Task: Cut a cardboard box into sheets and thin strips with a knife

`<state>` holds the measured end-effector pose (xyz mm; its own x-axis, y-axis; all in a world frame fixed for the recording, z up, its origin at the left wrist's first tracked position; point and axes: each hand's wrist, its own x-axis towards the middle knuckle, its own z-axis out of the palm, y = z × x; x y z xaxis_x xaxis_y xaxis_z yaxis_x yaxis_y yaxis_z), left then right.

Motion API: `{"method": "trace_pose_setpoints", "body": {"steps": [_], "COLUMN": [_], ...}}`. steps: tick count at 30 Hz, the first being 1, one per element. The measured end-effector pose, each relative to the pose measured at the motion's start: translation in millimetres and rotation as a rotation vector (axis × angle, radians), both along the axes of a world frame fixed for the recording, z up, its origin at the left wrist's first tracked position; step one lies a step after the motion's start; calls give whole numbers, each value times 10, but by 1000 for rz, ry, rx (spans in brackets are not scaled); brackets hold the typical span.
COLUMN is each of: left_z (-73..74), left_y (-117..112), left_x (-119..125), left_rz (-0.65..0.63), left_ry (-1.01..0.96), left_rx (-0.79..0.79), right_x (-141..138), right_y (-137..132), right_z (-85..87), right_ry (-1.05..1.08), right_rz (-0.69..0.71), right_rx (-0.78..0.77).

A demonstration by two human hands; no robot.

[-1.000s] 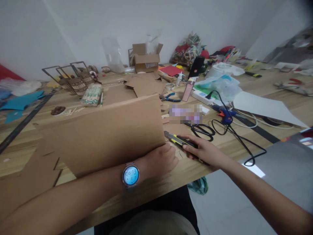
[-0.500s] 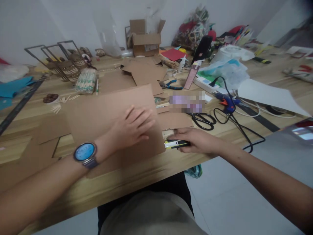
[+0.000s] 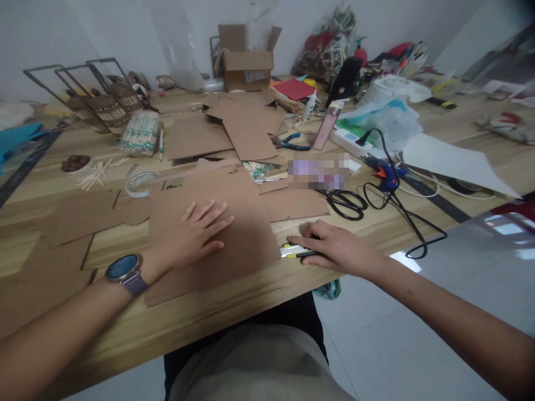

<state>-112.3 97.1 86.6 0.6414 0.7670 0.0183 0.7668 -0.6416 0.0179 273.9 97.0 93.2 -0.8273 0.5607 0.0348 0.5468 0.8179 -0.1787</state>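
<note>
Brown cardboard sheet [image 3: 248, 228]: tilted earlier, now flat on pale wooden tabletop [image 3: 234, 303], seemingly steadied.
Left hand [image 3: 194, 236]: fingers spread atop it, gripping nothing.
Right hand [image 3: 338, 248]: fingers curled round yellow-and-black utility knife [image 3: 293, 252] at its edge.

Plain tan of the cardboard sheet [image 3: 246, 217] is set against the yellow-brown grain of the desk [image 3: 234, 301].
The sheet is marked in black along its far side, while yellow, black and silver are combined on the utility knife [image 3: 296, 252]. The watch [image 3: 123, 267] is faced in blue and strapped in greyish purple. Black is shown on the handles of the scissors [image 3: 346, 206], blue and black on the pliers [image 3: 298, 142]; the glue gun [image 3: 388, 177] is coloured dark blue, its trigger picked out in orange. The baskets [image 3: 117, 114] are striped with pale slats on brown. Solid red is seen on the flat sheet [image 3: 295, 89] at the back.
</note>
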Motion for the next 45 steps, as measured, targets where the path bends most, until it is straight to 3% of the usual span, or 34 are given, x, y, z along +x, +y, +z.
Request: {"method": "trace_pose_setpoints", "body": {"steps": [3, 10, 15, 18, 23, 27, 32, 39, 45], "left_z": [-14, 25, 119, 55, -125, -175, -193, -195, -198], "left_y": [-4, -54, -205, -259, -156, -67, -62, -74, -71], "left_x": [-24, -255, -565, -689, -559, -444, -447, -431, -431], "left_rz": [-8, -194, -55, -53, -143, -188, -157, -147, -144], "left_ry": [0, -15, -37, -52, -134, -111, -95, -108, -116], "left_rx": [13, 16, 154, 186, 213, 137, 46, 35, 31], "right_x": [-10, 33, 115, 152, 189, 196, 237, 272, 192], "right_y": [-74, -105, -66, 16, 209, 241, 155, 32, -233], "right_z": [-10, -46, -100, -90, -46, -72, -123, -141, -141], "right_ry": [2, 105, 180, 204, 180, 125, 116, 124, 147], "right_rz": [-53, -73, -98, -102, -181, -209, -237, -273, -400], "right_rx": [6, 13, 29, 14, 9, 27, 41, 78, 84]}}
